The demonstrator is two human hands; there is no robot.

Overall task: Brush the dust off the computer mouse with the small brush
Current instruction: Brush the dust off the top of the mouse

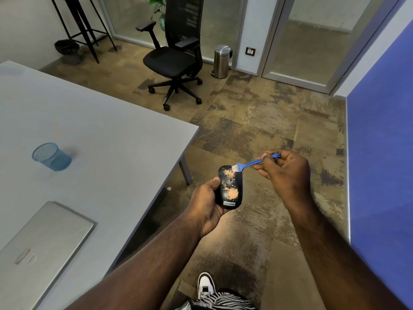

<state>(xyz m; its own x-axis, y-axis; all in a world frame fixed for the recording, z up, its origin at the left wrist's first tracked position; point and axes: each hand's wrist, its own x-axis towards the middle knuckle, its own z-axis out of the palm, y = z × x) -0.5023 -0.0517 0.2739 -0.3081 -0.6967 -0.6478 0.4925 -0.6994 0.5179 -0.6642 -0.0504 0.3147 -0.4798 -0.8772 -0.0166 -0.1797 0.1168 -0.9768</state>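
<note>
Black mouse (pixel 230 187), head view: held in the air over the carpet (pixel 257 121), just off the bench (pixel 107 139) corner, gripped by the left hand (pixel 206 203). Thumb lies on its left edge; the other fingers are hidden beneath it. Orange-tan dust patches sit on its top face, with a maker's label at the near end.

Blue brush (pixel 248 164): handle pinched by the curled fingers of the right hand (pixel 283 170); white bristles touch the mouse's far right edge. Handle middle is hidden by the fingers.

Bench: grey, cut off at left and bottom. It carries a blue mesh cup (pixel 51 156) and a closed silver laptop (pixel 42 242), partly cut off.

Floor: open carpet ahead of the hands, reaching an office chair (pixel 176 57) and a steel bin (pixel 221 61). Blue wall (pixel 380 153) stands close on the right. One shoe (pixel 206 285) shows at the bottom edge.
</note>
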